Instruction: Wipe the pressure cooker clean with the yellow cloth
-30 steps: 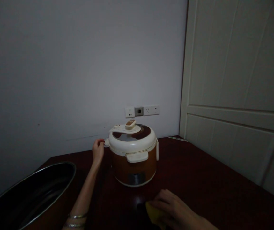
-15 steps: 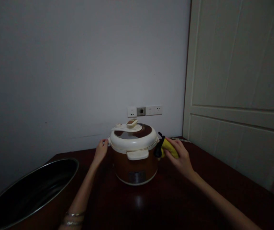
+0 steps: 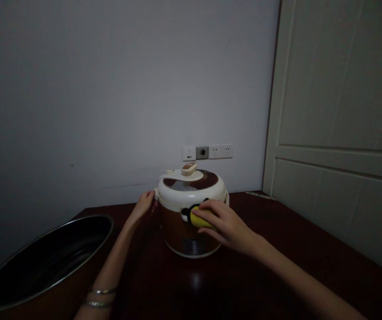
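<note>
A brown and cream rice cooker (image 3: 191,190) stands on the dark red table (image 3: 271,249) near the wall, lid down. My left hand (image 3: 145,204) rests against the cooker's left side at the lid's rim, fingers curled on a small side tab. My right hand (image 3: 222,224) presses a yellow and black sponge (image 3: 197,217) against the cooker's front, just under the lid, covering the front latch.
A large dark metal basin (image 3: 44,262) sits at the table's left. A row of wall sockets (image 3: 207,152) is behind the cooker. A pale door (image 3: 337,129) fills the right side. A small flat strip (image 3: 257,194) lies at the table's back right corner.
My right hand carried the sponge from the table's front edge up to the cooker's right side, then across onto its front. My left hand stayed at the cooker's left side.
</note>
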`<state>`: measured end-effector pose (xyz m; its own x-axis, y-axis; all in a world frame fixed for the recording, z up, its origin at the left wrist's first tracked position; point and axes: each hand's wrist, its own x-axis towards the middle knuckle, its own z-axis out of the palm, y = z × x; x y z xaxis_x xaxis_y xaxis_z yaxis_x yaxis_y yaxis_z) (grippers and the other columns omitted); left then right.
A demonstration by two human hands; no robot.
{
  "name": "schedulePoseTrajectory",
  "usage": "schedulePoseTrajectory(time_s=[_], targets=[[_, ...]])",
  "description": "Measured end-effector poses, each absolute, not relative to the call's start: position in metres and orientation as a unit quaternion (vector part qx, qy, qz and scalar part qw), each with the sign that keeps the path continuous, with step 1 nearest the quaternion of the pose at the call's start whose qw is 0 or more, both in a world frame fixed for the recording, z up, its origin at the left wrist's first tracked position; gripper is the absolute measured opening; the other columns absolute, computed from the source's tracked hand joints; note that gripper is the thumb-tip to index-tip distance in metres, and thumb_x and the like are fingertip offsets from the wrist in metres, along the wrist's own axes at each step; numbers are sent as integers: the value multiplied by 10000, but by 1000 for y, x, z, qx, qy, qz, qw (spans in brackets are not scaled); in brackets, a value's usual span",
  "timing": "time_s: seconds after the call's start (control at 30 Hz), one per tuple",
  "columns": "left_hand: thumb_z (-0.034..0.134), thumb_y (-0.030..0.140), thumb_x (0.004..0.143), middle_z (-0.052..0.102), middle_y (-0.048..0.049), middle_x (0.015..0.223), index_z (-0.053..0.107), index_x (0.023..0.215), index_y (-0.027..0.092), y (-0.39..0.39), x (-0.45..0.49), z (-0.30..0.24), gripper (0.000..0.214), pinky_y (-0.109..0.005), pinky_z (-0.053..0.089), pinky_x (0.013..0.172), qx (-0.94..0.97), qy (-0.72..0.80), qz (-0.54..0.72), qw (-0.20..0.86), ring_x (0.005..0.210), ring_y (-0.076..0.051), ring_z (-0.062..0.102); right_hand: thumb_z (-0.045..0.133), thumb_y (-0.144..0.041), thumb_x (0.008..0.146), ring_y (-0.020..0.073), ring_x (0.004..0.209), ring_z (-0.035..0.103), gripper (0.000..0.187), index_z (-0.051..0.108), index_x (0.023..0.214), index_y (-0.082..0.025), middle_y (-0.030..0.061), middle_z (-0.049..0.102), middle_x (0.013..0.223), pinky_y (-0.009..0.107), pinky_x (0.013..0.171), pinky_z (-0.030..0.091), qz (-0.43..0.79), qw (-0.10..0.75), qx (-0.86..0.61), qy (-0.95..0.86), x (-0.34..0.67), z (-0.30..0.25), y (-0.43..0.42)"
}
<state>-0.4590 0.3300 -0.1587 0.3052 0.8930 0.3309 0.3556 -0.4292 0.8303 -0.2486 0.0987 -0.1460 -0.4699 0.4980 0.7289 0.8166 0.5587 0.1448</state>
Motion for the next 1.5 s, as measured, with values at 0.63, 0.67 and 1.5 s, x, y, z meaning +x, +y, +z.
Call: schedulePoseTrajectory(time_s=[0.63, 0.67, 1.5], targets=[[252, 264, 886, 659, -138, 987, 559, 871, 139, 339, -464, -146, 332, -335, 443, 864, 845, 443, 269, 130, 939, -213, 600, 498, -8, 807, 207, 905, 624, 358, 578, 1131, -140, 121, 646, 1079, 334, 748, 514, -206, 181, -481, -833, -266, -115, 88], [247, 257, 891, 660, -148, 1001, 565, 886, 136, 336, -464, -145, 341, -340, 441, 865, 846, 451, 260, 119, 946, -216, 606, 491, 2, 796, 195, 899, 627, 395, 577, 1144, -162, 106, 648, 1086, 319, 746, 512, -183, 188, -488, -832, -260, -113, 84], [577, 154, 830, 627, -56, 869, 628, 945, 139, 185, -441, -107, 127, -301, 509, 730, 924, 47, 378, -27, 839, -165, 573, 689, -204, 758, 191, 886, 584, 348, 552, 1077, -206, 57, 596, 1010, 312, 733, 517, -115, 254, -517, -809, -243, -99, 77]])
